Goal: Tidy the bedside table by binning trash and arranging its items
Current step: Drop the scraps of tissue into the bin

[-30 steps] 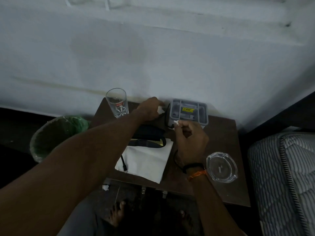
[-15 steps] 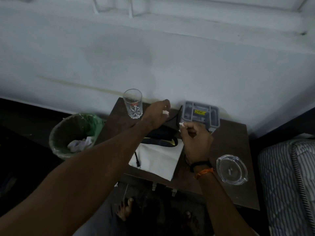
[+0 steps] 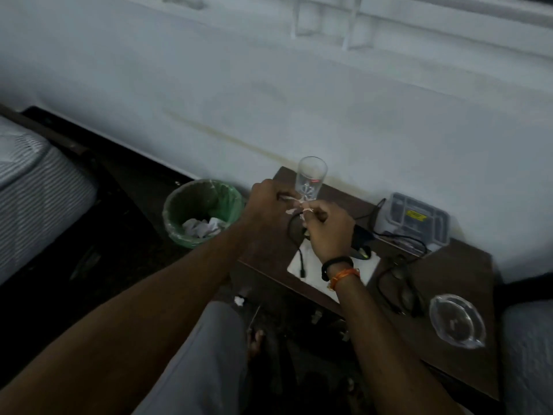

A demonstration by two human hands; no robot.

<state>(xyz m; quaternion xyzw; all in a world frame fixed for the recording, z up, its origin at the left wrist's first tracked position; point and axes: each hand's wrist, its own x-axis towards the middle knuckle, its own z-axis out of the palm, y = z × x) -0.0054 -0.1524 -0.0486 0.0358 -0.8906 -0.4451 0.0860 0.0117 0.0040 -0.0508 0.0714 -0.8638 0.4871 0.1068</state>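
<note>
Head view, from the left: a round bin with a green liner (image 3: 203,212) stands on the floor just beside the dark wooden bedside table (image 3: 460,283), crumpled white paper already lying in it; the left hand (image 3: 264,199) pinches a small white paper scrap (image 3: 288,199) in curled fingers; touching it, the right hand (image 3: 327,226) pinches another white scrap (image 3: 305,211), both held in front of a clear drinking glass (image 3: 310,178); binning trash looks to be the step in hand; next, I judge, both scraps must travel left over the bin's rim before the fingers part.
</note>
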